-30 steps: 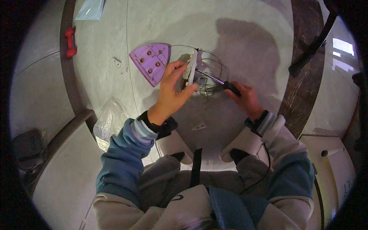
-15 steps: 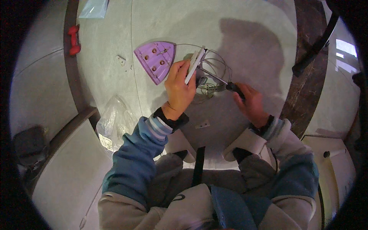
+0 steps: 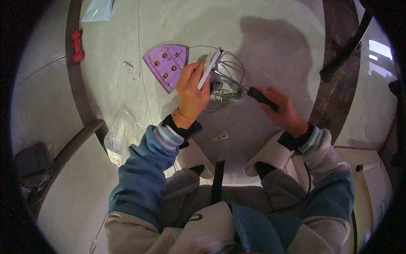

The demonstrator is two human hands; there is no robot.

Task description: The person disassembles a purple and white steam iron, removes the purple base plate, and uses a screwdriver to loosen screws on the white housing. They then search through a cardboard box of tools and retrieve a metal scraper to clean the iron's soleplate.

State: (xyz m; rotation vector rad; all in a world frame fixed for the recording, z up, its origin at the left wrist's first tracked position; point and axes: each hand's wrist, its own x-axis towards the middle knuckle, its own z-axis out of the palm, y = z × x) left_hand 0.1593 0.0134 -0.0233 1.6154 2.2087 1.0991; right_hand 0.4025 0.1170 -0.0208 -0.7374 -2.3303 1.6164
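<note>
My left hand (image 3: 192, 95) grips a flat white plate (image 3: 207, 73) on edge, its fingers closed round the left side. A screwdriver (image 3: 263, 98) with a black handle and a thin metal shaft is held in my right hand (image 3: 284, 109). The shaft's tip meets the plate's right face; the exact spot is too small to make out. Just left of the plate lies a purple, rounded-triangular shell (image 3: 163, 67) with several round recesses. From behind the plate, a loosely coiled grey cable (image 3: 230, 95) spreads over the floor, and a thin wire runs to the shell.
A small white piece (image 3: 128, 67) lies left of the shell, another (image 3: 220, 136) nearer my feet. Clear plastic bag (image 3: 124, 131) sits by my left forearm. Farther left is a red dumbbell (image 3: 77, 46), with a pale blue packet (image 3: 98, 10) beyond. A black curved bar (image 3: 344, 55) stands right.
My right hand has turned a little, showing more of the screwdriver's handle. The whole view has shifted slightly, and the plate stays in my left hand.
</note>
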